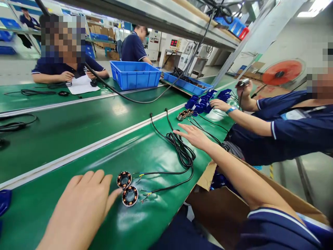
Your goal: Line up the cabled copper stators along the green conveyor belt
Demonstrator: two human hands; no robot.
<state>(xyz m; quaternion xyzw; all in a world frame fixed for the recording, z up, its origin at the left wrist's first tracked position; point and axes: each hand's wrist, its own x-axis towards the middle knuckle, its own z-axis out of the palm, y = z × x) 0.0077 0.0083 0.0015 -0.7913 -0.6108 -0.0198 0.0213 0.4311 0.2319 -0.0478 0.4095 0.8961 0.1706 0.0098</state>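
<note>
My left hand [84, 199] is low over the green bench, back up, thumb stretched out to the edge of two round copper-wound motor stators. The farther stator [124, 180] and the nearer stator [130, 196] lie flat, side by side. Whether the thumb presses on them I cannot tell. My right hand [194, 135] reaches forward with fingers spread, above and beside a bundle of black cables [180, 147], holding nothing. Stripped coloured wire ends [147, 194] of these cables lie just right of the stators. More stators [184, 114] sit beyond my right fingertips.
At the right, a co-worker's hand [220, 105] is by blue plastic pieces [201, 102]. Another person sits across with a white paper [83, 85]. A blue bin [135, 76] and a blue tray [189, 85] stand beyond. An open cardboard box [221, 208] is beside my right arm.
</note>
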